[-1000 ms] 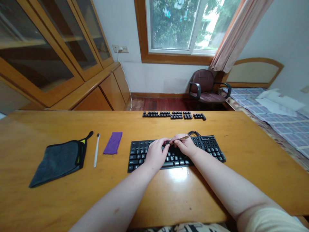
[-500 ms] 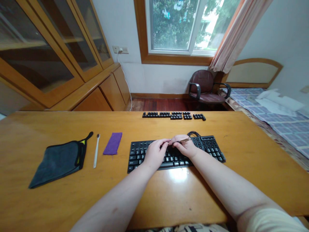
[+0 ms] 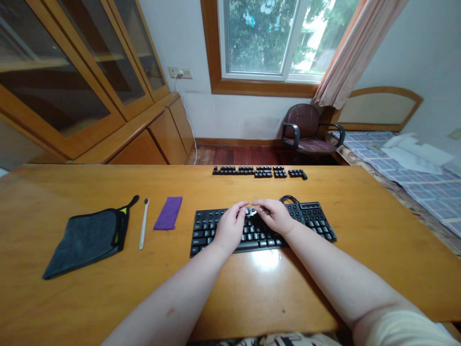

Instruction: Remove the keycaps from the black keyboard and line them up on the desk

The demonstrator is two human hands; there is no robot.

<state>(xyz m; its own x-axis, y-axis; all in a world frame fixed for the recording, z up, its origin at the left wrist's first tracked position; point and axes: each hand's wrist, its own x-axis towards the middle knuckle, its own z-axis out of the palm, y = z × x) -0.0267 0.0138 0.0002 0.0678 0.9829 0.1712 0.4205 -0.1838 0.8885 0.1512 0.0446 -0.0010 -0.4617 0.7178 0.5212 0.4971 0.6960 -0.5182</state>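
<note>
A black keyboard (image 3: 259,243) lies on the wooden table, with several keycaps gone from its upper rows. Over its upper middle my left hand (image 3: 231,226) is curled, thumb and fingertips close together; whatever they pinch is too small to make out. Facing it, my right hand (image 3: 275,216) is bent with its fingertips almost meeting the left ones. A bit of a slender dark tool (image 3: 267,210) shows between the right thumb and fingers; the rest is hidden. Bright glints show on the keys below the fingertips.
Loose keycaps (image 3: 262,171) stand in rows along the table's (image 3: 144,307) far edge. To the left lie a purple cloth (image 3: 168,213), a toothbrush (image 3: 144,226) and a dark grey cloth pouch (image 3: 86,242). A coiled cable (image 3: 289,198) sits behind the keyboard.
The slender brown tool that stuck out across my right hand is now mostly out of sight. My fingertips have lifted and straightened slightly, showing more of the keys beneath.
</note>
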